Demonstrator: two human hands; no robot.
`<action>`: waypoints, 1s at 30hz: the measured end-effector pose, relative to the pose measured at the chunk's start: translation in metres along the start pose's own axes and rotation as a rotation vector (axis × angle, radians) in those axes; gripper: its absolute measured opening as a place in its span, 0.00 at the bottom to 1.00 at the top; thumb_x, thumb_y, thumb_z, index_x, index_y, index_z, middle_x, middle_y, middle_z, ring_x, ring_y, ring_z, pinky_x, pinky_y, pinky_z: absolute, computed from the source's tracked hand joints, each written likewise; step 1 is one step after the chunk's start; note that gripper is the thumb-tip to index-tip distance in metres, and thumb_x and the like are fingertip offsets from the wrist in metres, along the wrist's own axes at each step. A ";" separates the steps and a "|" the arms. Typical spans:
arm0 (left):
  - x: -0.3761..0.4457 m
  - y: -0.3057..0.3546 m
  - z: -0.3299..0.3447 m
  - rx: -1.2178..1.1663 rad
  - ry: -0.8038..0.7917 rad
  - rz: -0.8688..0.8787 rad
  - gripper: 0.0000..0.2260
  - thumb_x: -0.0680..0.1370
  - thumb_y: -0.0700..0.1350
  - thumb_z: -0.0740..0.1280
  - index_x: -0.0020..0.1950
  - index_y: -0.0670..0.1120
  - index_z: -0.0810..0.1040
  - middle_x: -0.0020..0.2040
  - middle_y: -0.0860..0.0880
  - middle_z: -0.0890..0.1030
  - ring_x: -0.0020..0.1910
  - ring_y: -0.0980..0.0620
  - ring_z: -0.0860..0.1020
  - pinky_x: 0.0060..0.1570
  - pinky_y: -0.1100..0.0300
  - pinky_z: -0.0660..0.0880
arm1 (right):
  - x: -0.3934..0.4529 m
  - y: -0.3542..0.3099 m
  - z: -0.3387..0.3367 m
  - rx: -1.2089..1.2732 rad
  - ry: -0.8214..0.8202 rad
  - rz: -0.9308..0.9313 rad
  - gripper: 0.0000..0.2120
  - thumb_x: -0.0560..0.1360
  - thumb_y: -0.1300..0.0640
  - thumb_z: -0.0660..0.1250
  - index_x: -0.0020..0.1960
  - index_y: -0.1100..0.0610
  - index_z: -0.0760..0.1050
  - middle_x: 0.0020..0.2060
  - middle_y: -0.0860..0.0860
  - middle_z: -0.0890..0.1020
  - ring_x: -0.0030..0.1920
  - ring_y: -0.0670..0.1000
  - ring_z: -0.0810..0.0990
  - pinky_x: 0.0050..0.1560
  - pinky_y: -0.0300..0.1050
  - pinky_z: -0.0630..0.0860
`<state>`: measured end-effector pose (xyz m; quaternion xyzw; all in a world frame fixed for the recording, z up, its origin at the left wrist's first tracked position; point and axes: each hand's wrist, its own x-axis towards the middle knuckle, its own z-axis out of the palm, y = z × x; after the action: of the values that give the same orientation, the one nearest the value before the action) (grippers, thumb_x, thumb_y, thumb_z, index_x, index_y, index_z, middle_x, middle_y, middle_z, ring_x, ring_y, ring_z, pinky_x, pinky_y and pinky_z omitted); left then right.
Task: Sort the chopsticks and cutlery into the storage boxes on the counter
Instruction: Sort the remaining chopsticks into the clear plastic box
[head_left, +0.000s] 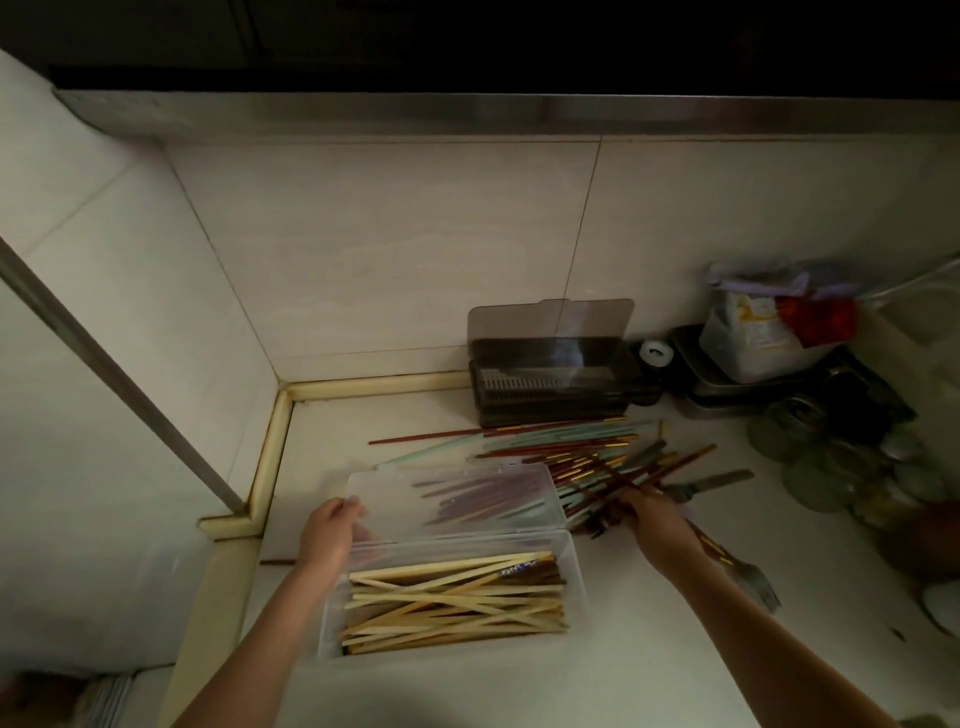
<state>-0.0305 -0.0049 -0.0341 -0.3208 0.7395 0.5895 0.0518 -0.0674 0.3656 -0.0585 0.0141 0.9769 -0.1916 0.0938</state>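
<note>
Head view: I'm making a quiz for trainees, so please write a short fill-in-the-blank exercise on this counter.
1. The clear plastic storage box holds pale ____ chopsticks.
2. The left hand holds up the box's clear ____.
3. The right hand grips dark red chopsticks from the loose ____ on the counter.
4. The dark grey box by the wall stands with its lid ____.

Missing words: wooden; lid; pile; open
</note>
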 end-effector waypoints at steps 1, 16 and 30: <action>0.000 0.000 0.000 0.001 -0.001 -0.002 0.11 0.82 0.39 0.57 0.41 0.38 0.73 0.31 0.40 0.73 0.30 0.46 0.73 0.17 0.69 0.68 | -0.001 0.000 -0.001 0.006 0.021 0.021 0.14 0.79 0.62 0.58 0.63 0.59 0.73 0.62 0.60 0.75 0.61 0.60 0.73 0.52 0.31 0.71; 0.013 -0.019 -0.029 0.047 0.065 -0.037 0.12 0.80 0.43 0.60 0.39 0.42 0.76 0.33 0.41 0.76 0.39 0.40 0.78 0.49 0.42 0.76 | 0.018 -0.039 0.034 -0.332 -0.176 -0.239 0.27 0.80 0.39 0.42 0.75 0.42 0.37 0.76 0.42 0.41 0.76 0.47 0.38 0.74 0.54 0.40; 0.012 -0.020 -0.030 -0.027 0.073 -0.043 0.11 0.81 0.41 0.60 0.41 0.39 0.76 0.31 0.39 0.76 0.33 0.42 0.77 0.42 0.49 0.76 | 0.018 -0.031 0.018 -0.219 -0.071 -0.115 0.32 0.74 0.42 0.63 0.73 0.48 0.56 0.75 0.49 0.57 0.76 0.53 0.50 0.74 0.60 0.49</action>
<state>-0.0207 -0.0389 -0.0472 -0.3586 0.7257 0.5862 0.0331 -0.0840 0.3300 -0.0670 -0.0592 0.9872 -0.0893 0.1179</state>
